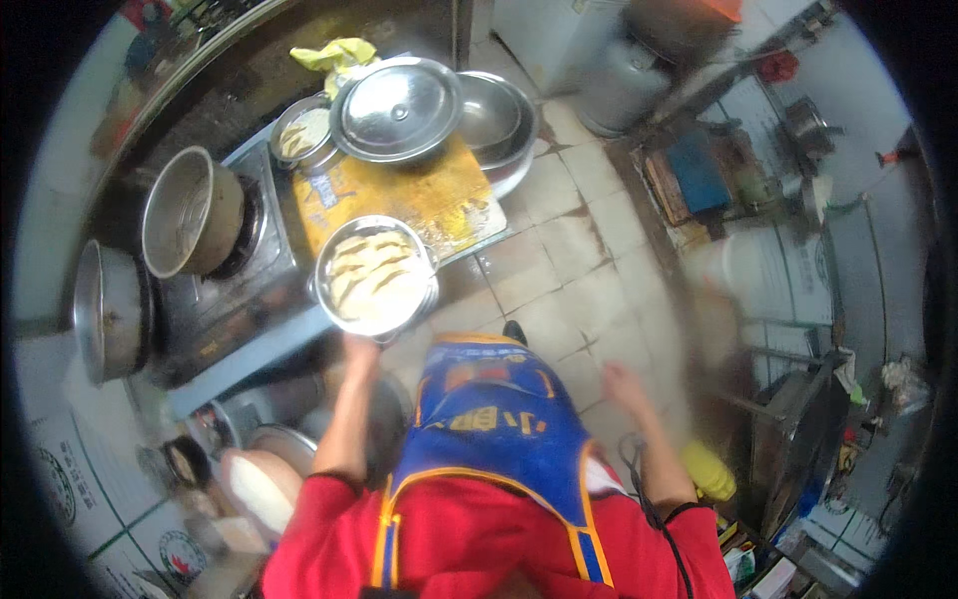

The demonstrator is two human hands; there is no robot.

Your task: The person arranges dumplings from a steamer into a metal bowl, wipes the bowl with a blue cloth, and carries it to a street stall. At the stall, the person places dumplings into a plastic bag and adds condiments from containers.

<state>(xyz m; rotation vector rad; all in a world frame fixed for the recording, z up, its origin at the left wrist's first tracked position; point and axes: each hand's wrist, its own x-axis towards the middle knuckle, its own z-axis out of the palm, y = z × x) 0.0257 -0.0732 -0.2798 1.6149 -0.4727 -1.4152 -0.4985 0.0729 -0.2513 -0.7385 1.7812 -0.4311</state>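
Note:
My left hand (364, 350) is at the near side of a round metal pot (322, 288) with small side handles, its fingers hidden beneath or behind the pot. Pale crescent-shaped dumplings (378, 262) lie in rows inside it. The pot is at the near edge of a yellow board (426, 198); whether it rests there or is held up, I cannot tell. At the right, away from any object, my right hand (623, 385) hangs over the tiled floor, blurred, its fingers not clear. Behind the board's middle sits a metal lid (400, 110) with a small knob, beside a smaller container of dumplings (299, 138).
A deep pot (187, 213) stands by the gas burner (251, 224), left of the board. Another metal basin (112, 314) is farther left. Metal bowls (490, 112) are stacked at the board's far right corner. Below the counter are a white-filled container (258, 490) and other vessels.

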